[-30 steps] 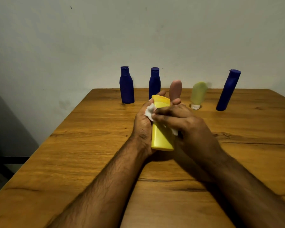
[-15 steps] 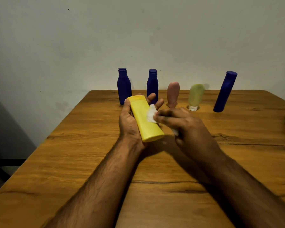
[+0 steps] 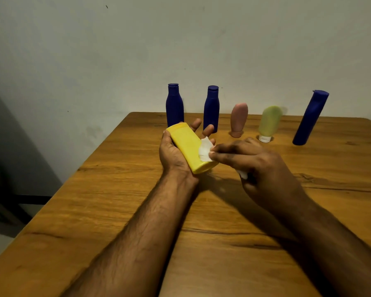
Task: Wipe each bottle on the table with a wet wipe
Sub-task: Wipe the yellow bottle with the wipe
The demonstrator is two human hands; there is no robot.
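- Your two forearms reach forward over the wooden table (image 3: 116, 211), nearly side by side, and the hands meet above its middle.
- Your left hand (image 3: 171, 153) is turned palm-up and tilted inward; it cradles the yellow bottle (image 3: 189, 146) along the palm, thumb on the outer edge and fingers (image 3: 195, 124) spread loosely behind it.
- The yellow bottle lies slanted in that grip, one end toward your wrist and the other pointing away and to the left.
- Your right hand (image 3: 259, 166) sits just right of the bottle, knuckles up, fingers pinched on the white wet wipe (image 3: 205, 151), which it presses against the bottle's right side; a bit of wipe also shows under the palm.
- Count: one yellow bottle in hand, one wipe, and five bottles standing beyond your fingertips.
- Just past the left hand stand two dark blue bottles (image 3: 174, 106) (image 3: 211, 109), upright.
- Beyond the right hand, cap-down, stand a pink bottle (image 3: 238, 118) and a pale green bottle (image 3: 269, 122).
- Farthest right of your right hand is a tall blue bottle (image 3: 311, 117), which appears to lean right in this wide-angle view.
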